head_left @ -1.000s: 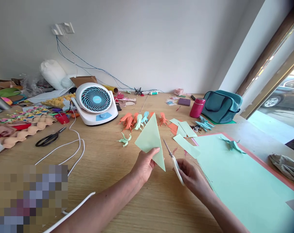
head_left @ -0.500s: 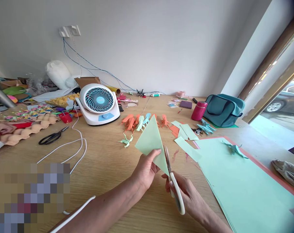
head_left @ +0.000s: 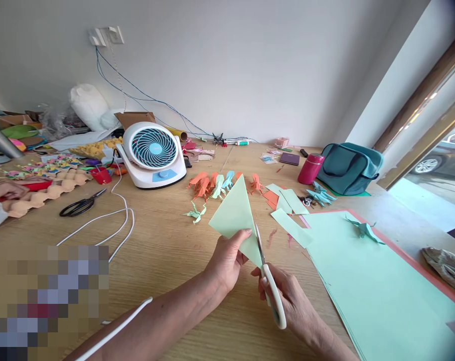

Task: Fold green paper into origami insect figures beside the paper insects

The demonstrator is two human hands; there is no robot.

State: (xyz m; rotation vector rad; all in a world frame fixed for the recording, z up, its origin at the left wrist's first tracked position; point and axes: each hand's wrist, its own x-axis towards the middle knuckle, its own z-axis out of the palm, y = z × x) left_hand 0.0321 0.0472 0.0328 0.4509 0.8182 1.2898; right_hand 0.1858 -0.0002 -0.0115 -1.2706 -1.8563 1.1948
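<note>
My left hand point(head_left: 227, 258) pinches a pale green triangle of folded paper point(head_left: 235, 210), thumb on top, its tip pointing away from me. White-handled scissors point(head_left: 274, 296) are in my right hand point(head_left: 287, 296), fingers closed round the handles. Their blades lie along the paper's right edge near its lower corner and look nearly closed. Whether the paper is between the blades is hard to see. Beyond the paper stand several orange, green and blue folded paper figures point(head_left: 200, 185), with a green one point(head_left: 195, 214) lying nearer.
Large pale green sheets point(head_left: 377, 291) cover the table's right side, near paper strips point(head_left: 291, 228). A fan point(head_left: 154, 153), black scissors point(head_left: 80, 204) and a white cable point(head_left: 127, 213) are at left. A pink flask point(head_left: 310, 169) stands beside a teal bag point(head_left: 347, 168). Another person's hand point(head_left: 5, 190) shows far left.
The scissor blades have closed further and come against the paper's right edge. The camera view has shifted slightly; the left hand keeps its hold on the paper.
</note>
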